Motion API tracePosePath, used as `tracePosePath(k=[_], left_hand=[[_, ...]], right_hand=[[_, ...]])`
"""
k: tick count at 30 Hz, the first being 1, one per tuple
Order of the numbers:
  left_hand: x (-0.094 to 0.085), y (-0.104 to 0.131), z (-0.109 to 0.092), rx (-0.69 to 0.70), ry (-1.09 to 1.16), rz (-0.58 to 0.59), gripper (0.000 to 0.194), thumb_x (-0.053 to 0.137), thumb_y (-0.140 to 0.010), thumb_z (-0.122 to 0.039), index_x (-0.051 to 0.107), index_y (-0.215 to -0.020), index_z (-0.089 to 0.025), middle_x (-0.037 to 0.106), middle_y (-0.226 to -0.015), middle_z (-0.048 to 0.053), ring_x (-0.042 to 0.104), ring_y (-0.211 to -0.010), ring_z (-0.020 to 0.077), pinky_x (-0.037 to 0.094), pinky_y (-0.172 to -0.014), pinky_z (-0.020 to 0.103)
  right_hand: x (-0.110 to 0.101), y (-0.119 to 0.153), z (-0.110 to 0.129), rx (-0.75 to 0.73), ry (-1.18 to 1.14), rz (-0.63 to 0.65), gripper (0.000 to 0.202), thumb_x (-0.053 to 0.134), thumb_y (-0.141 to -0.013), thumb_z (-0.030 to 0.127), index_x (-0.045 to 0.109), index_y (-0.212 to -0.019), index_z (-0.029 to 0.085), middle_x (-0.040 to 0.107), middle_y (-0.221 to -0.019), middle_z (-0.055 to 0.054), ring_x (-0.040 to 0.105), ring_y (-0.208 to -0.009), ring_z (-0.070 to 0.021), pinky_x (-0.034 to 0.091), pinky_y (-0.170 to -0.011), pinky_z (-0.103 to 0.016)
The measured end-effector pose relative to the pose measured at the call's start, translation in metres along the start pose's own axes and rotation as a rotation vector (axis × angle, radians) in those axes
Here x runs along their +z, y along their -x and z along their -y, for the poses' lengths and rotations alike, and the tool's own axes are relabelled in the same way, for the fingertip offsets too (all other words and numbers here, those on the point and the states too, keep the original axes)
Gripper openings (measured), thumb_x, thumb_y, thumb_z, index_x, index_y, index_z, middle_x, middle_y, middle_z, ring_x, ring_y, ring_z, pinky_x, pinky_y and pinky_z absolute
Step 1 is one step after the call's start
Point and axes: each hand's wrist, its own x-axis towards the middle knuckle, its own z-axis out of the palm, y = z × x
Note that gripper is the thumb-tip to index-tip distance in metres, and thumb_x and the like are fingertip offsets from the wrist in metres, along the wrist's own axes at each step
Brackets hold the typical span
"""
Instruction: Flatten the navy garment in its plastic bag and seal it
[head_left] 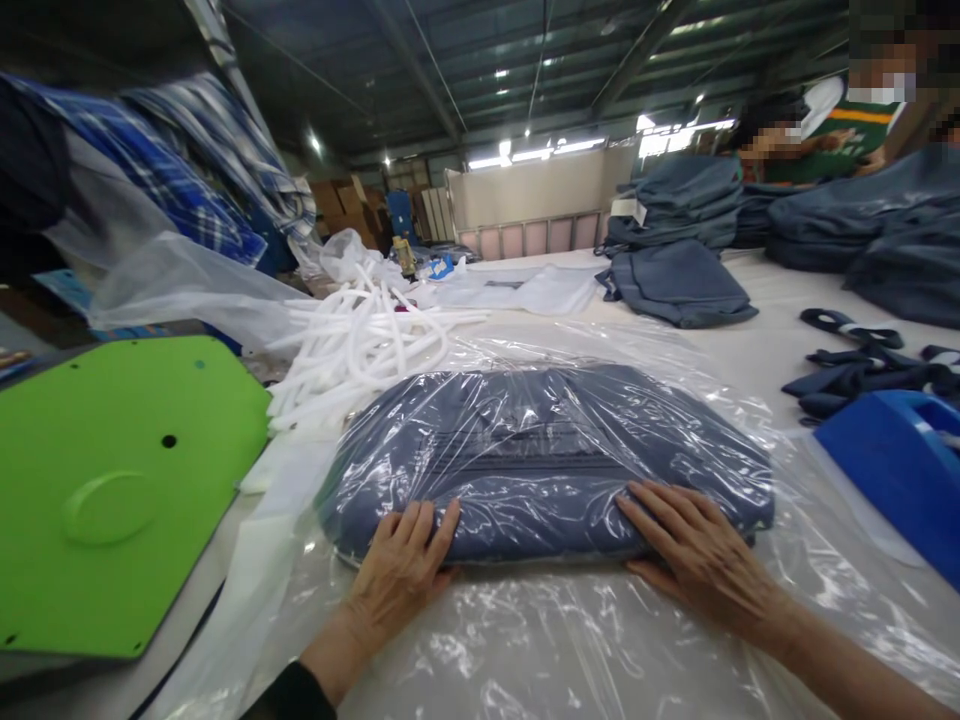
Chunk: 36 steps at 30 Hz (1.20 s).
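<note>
Both hands flat and unclenched, left hand [401, 570] at seven o'clock and right hand [697, 555] at five o'clock, pressing the near edge of the bagged grey garment [540, 460] lying mid-counter [757, 350], green board [112, 490] at nine o'clock.

The bagged garment [540, 455] lies mid-worktop [757, 350], tubing [352, 345] behind-left, a board [112, 490] left, a bin [892, 460] right, folded stacks [675, 215] behind.

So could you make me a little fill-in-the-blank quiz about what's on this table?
1. Both hands press on a folded grey bag wrapped in clear ____.
2. The flat board on the left is bright ____.
3. Behind the bag lies a heap of white ____.
4. The left hand and right hand lie ____, palms down.

Missing words: plastic; green; tubes; flat
</note>
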Motion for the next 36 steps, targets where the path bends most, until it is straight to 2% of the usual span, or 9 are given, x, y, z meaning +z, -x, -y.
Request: tracePosePath(k=[5, 11, 17, 20, 22, 26, 29, 32, 36], left_hand=[[0.003, 0.003, -0.003, 0.012, -0.061, 0.03, 0.049, 0.053, -0.086, -0.022, 0.043, -0.133, -0.011, 0.059, -0.111, 0.017, 0.055, -0.102, 0.029, 0.043, -0.077, 0.038], [0.006, 0.002, 0.002, 0.037, -0.157, 0.006, 0.048, 0.05, -0.086, -0.01, 0.043, -0.134, -0.014, 0.062, -0.108, 0.014, 0.059, -0.093, 0.025, 0.045, -0.072, 0.035], [0.003, 0.004, 0.002, 0.002, -0.178, 0.022, 0.048, 0.044, -0.086, -0.004, 0.046, -0.132, -0.017, 0.064, -0.107, 0.012, 0.06, -0.095, 0.0229, 0.046, -0.074, 0.033], [0.004, 0.004, 0.002, -0.009, -0.168, 0.023, 0.047, 0.043, -0.086, -0.003, 0.047, -0.131, -0.016, 0.064, -0.108, 0.012, 0.061, -0.096, 0.0229, 0.045, -0.074, 0.032], [0.004, 0.005, 0.002, -0.015, -0.163, 0.02, 0.046, 0.041, -0.086, -0.002, 0.048, -0.13, -0.015, 0.064, -0.109, 0.013, 0.061, -0.096, 0.0232, 0.045, -0.074, 0.033], [0.007, 0.008, 0.005, -0.01, -0.144, -0.028, 0.04, 0.041, -0.087, -0.001, 0.056, -0.122, -0.013, 0.066, -0.112, 0.012, 0.062, -0.098, 0.0238, 0.044, -0.078, 0.034], [0.008, 0.013, 0.01, 0.009, -0.112, -0.061, 0.037, 0.041, -0.087, -0.001, 0.058, -0.118, -0.012, 0.065, -0.117, 0.013, 0.059, -0.108, 0.0278, 0.041, -0.09, 0.041], [0.008, 0.018, 0.014, 0.039, -0.108, -0.033, 0.038, 0.042, -0.087, -0.003, 0.057, -0.12, -0.013, 0.063, -0.121, 0.013, 0.056, -0.114, 0.0319, 0.035, -0.1, 0.05], [0.01, 0.023, 0.014, 0.052, -0.108, 0.016, 0.041, 0.04, -0.087, -0.004, 0.055, -0.124, -0.015, 0.061, -0.125, 0.013, 0.057, -0.115, 0.031, 0.034, -0.102, 0.05]], right_hand=[[0.001, -0.004, 0.004, -0.048, 0.108, -0.009, 0.034, 0.043, -0.094, 0.026, 0.052, -0.121, 0.007, 0.059, -0.117, -0.02, 0.054, -0.108, -0.032, 0.039, -0.094, -0.044], [0.001, 0.0, 0.004, -0.093, 0.195, 0.007, 0.033, 0.042, -0.092, 0.014, 0.049, -0.124, 0.008, 0.058, -0.118, -0.021, 0.055, -0.107, -0.032, 0.041, -0.092, -0.044], [-0.003, 0.005, -0.011, -0.136, 0.209, 0.069, 0.056, 0.037, -0.085, -0.006, 0.037, -0.139, 0.01, 0.059, -0.122, -0.015, 0.056, -0.11, -0.0261, 0.041, -0.094, -0.041], [-0.008, 0.006, -0.019, -0.12, 0.192, 0.068, 0.066, 0.035, -0.086, -0.007, 0.02, -0.148, 0.01, 0.059, -0.123, -0.013, 0.056, -0.11, -0.0239, 0.04, -0.096, -0.039], [-0.01, 0.007, -0.023, -0.099, 0.21, 0.056, 0.068, 0.034, -0.086, -0.007, 0.014, -0.149, 0.011, 0.06, -0.123, -0.012, 0.056, -0.11, -0.0235, 0.039, -0.096, -0.039], [-0.011, 0.014, -0.026, -0.096, 0.269, 0.054, 0.068, 0.031, -0.086, -0.007, 0.014, -0.149, 0.011, 0.06, -0.123, -0.012, 0.057, -0.109, -0.0235, 0.038, -0.095, -0.04], [-0.009, 0.02, -0.029, -0.125, 0.295, 0.078, 0.067, 0.03, -0.085, -0.007, 0.015, -0.149, 0.01, 0.058, -0.127, -0.013, 0.056, -0.111, -0.0253, 0.036, -0.095, -0.044], [-0.009, 0.021, -0.034, -0.178, 0.297, 0.083, 0.066, 0.029, -0.085, -0.006, 0.018, -0.148, 0.01, 0.057, -0.127, -0.012, 0.055, -0.113, -0.0258, 0.034, -0.098, -0.045], [-0.013, 0.016, -0.04, -0.237, 0.276, 0.053, 0.066, 0.027, -0.085, -0.006, 0.017, -0.148, 0.01, 0.061, -0.123, -0.011, 0.058, -0.109, -0.0244, 0.032, -0.101, -0.044]])
